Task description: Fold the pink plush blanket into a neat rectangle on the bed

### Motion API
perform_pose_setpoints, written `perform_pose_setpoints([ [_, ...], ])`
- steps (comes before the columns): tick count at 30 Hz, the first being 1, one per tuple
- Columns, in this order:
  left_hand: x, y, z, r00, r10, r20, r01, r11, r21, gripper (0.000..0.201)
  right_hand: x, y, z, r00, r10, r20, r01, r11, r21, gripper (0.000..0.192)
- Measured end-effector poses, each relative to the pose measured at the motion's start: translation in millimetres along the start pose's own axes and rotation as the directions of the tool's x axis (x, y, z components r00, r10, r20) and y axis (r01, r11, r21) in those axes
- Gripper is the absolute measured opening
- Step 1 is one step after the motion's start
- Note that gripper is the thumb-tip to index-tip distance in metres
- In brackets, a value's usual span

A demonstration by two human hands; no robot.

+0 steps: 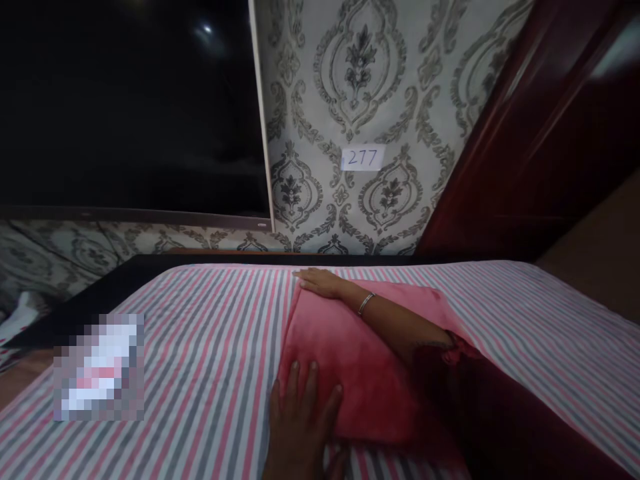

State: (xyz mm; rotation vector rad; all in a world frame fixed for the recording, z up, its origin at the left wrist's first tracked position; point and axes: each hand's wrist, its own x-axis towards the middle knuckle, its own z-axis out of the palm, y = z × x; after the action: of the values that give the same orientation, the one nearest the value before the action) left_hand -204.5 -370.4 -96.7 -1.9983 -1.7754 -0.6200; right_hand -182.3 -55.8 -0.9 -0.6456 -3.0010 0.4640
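A pink-red folded cloth (360,373) lies flat and roughly square on the striped bedsheet (220,360). My right hand (321,283), a bangle on its wrist, reaches across the cloth and rests flat on its far left corner. At the near left edge, my left hand (300,423) lies with fingers spread, their tips on the cloth. Neither hand grips the fabric. My right forearm and dark red sleeve hide part of the cloth's right side.
Behind the bed stands a wall with patterned paper, bearing a paper label (363,157) marked 277. A large dark television (130,113) is at upper left. A glossy dark red wooden panel (510,147) rises at right. A pixelated patch (100,367) covers something at left.
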Motion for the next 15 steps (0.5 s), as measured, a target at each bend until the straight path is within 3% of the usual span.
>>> perform_pose_setpoints([
  [3, 5, 0, -9.7, 1.0, 0.011, -0.019, -0.011, 1.0, -0.017, 0.077, -16, -16, -12, 0.997, 0.027, -0.074, -0.029, 0.999, -0.035, 0.057],
  [5, 8, 0, -17.0, 0.999, 0.025, -0.026, -0.025, 0.999, -0.027, 0.073, -41, -28, -18, 0.992, -0.042, -0.12, 0.03, 0.995, -0.094, 0.057],
  [8, 12, -1, -26.8, 0.999, 0.022, -0.041, -0.023, 0.999, -0.037, 0.069, -99, -45, -18, 0.974, -0.209, -0.088, 0.189, 0.963, -0.194, 0.057],
  [10, 14, 2, -31.6, 0.997, 0.026, -0.069, -0.028, 0.999, -0.037, 0.069, -146, -51, -13, 0.967, -0.252, -0.047, 0.239, 0.952, -0.189, 0.057],
  [12, 21, 11, -34.5, 0.993, 0.092, -0.079, -0.096, 0.994, -0.043, 0.069, -189, -51, -8, 0.974, -0.223, -0.04, 0.216, 0.967, -0.135, 0.055],
  [15, 43, 41, -35.3, 0.966, 0.26, -0.009, -0.26, 0.959, -0.114, 0.068, -234, -39, -5, 0.991, -0.119, -0.056, 0.115, 0.991, -0.071, 0.055],
])
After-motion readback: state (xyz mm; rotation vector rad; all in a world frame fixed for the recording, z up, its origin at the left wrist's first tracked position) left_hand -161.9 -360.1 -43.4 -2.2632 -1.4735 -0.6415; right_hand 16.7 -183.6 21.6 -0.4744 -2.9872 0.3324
